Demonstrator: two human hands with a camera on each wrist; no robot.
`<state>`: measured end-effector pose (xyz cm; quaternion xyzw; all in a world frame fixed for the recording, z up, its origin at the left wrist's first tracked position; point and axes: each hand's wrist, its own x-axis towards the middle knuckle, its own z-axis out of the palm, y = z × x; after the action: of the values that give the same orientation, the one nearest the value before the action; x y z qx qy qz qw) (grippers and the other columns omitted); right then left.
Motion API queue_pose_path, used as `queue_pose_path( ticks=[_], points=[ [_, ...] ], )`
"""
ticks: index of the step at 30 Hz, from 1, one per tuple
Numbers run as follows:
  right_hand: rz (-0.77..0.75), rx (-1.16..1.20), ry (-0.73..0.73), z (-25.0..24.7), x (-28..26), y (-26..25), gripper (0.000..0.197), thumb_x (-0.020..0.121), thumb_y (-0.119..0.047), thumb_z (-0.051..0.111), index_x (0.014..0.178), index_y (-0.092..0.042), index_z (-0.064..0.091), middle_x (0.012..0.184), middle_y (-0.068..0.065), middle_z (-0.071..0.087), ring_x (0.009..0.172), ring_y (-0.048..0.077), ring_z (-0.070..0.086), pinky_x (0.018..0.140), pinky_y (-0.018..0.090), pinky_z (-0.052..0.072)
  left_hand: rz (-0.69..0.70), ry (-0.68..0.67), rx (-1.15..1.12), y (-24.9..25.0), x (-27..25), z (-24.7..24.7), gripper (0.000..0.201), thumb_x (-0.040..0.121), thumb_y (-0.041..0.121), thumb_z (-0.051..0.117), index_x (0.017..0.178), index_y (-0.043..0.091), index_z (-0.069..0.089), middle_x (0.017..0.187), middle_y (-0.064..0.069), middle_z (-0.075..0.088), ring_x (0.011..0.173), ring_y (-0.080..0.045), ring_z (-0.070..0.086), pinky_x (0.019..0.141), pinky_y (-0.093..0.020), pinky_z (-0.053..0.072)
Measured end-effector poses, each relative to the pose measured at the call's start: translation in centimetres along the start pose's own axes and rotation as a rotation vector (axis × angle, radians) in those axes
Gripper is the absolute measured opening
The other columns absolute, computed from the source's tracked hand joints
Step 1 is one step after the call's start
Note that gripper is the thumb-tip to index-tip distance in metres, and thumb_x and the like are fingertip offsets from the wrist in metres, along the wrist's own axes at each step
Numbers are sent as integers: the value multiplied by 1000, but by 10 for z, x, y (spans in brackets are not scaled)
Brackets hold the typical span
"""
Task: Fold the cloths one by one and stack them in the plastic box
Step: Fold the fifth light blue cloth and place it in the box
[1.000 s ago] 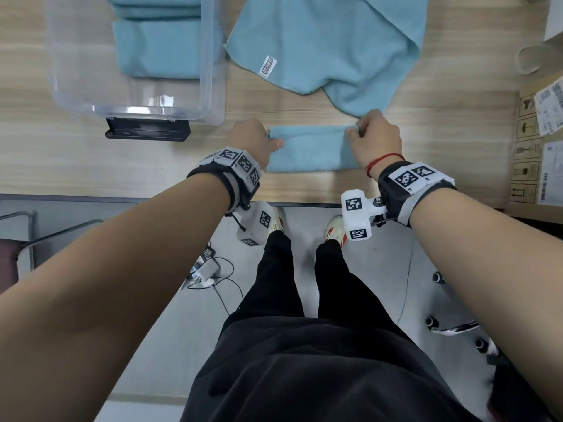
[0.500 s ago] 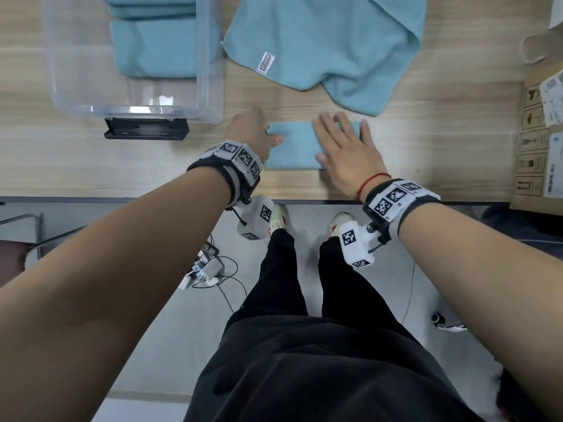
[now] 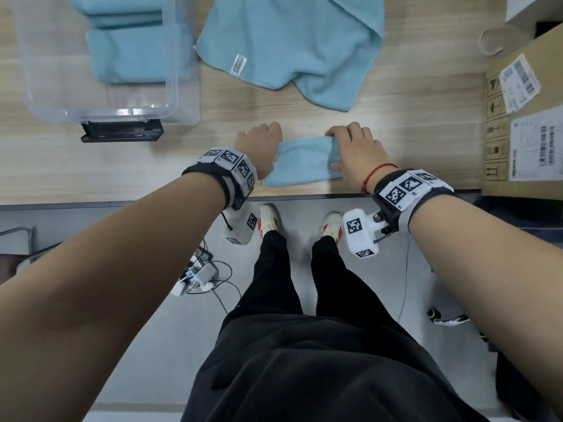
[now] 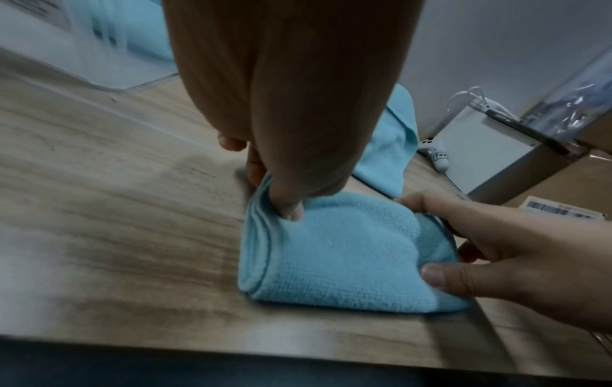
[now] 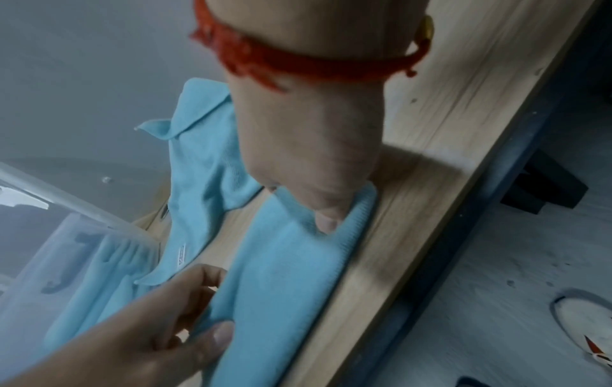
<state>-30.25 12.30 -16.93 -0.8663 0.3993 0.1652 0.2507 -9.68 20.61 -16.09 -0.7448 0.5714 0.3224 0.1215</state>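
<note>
While left hand (image 3: 259, 144) pinches folded cloth (image 3: 301, 161) | right hand (image 3: 355, 150) pinches opposite end | fingertips hidden underneath

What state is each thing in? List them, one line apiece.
folded cloth: folded small, lying near the table's front edge, gripped at both ends.
left hand: pinching the cloth's left end.
right hand: pinching the cloth's right end.
unfolded cloth: spread loose on the table, not yet folded.
plastic box: open, no lid on it, folded cloths stacked inside.
cardboard box: closed, standing at the right.
</note>
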Motion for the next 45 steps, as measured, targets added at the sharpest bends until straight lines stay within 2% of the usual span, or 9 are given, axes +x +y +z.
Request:
queue_pose_path(
  ticks=[9, 12, 17, 19, 21, 24, 33, 39, 45],
  points=[
    [53, -34, -69, 2, -26, 33, 56, 82, -25, 71, 128, -10, 43, 129, 13, 34, 114, 32, 37, 89, 46, 45, 96, -36, 93, 41, -11, 13, 32, 93, 12, 52, 123, 5, 44, 121, -15, 49, 107, -32, 46, 88, -42, 37],
    [52, 11, -65, -8, -41, 40, 73, 73, -22, 79, 134, -19, 38, 134, 11, 32, 119, 32, 37, 93, 48, 45, 157, -30, 26, 56, -24, 5, 26, 90, 1, 47, 114, 9, 42, 98, -14, 62, 77, -28, 50, 71, -34, 33],
    [-87, 60, -89, -65, -54, 22, 97, 63, -51, 83, 144, -38, 31, 149, 2, 28, 132, 28, 30, 106, 49, 33, 283, 87, 71, 82, -56, -49, 29, 91, 9, 53, 118, 21, 55, 96, -4, 68, 89, -28, 60, 79, -34, 36],
    [-167, 32, -111, -94, -53, 7, 78, 67, -60, 77, 134, -36, 46, 135, 0, 48, 123, 25, 43, 100, 43, 36, 299, 153, 56, 89, -69, -79, 27, 90, 10, 57, 112, 23, 62, 95, -2, 70, 92, -27, 62, 80, -34, 38],
    [-212, 8, -99, -124, -52, -8, 45, 71, -59, 73, 103, -29, 62, 94, -1, 64, 95, 25, 58, 78, 34, 43, 283, 210, 48, 90, -85, -109, 27, 89, 10, 59, 111, 24, 66, 97, -4, 71, 94, -28, 62, 80, -34, 40],
    [-230, 7, -57, -151, -51, -17, 41, 75, -53, 73, 65, -20, 51, 62, 1, 53, 68, 25, 52, 59, 33, 35, 229, 278, 55, 82, -107, -138, 32, 87, 10, 59, 113, 25, 69, 99, -4, 72, 97, -30, 62, 85, -35, 43],
    [-365, 117, 52, -208, -22, -79, 26, 79, -41, 77, 90, -18, 77, 73, 1, 69, 72, 19, 57, 65, 28, 41, -13, 401, -99, -7, -167, -199, 30, 83, 7, 67, 109, 21, 74, 100, -4, 73, 99, -24, 63, 86, -30, 47],
    [-412, 100, 96, -224, 19, -150, 26, 92, -29, 65, 115, -19, 72, 99, 6, 73, 89, 20, 60, 77, 25, 40, -103, 477, -95, -87, -169, -236, 27, 81, 12, 73, 107, 19, 75, 98, -3, 73, 91, -17, 61, 79, -21, 41],
    [-369, 55, 145, -232, 72, -226, 27, 93, -30, 62, 117, -20, 70, 102, 6, 72, 100, 25, 62, 86, 29, 45, -128, 452, -69, -180, -147, -271, 22, 78, 15, 77, 99, 22, 77, 88, 1, 73, 78, -13, 57, 70, -23, 39]
  ],
)
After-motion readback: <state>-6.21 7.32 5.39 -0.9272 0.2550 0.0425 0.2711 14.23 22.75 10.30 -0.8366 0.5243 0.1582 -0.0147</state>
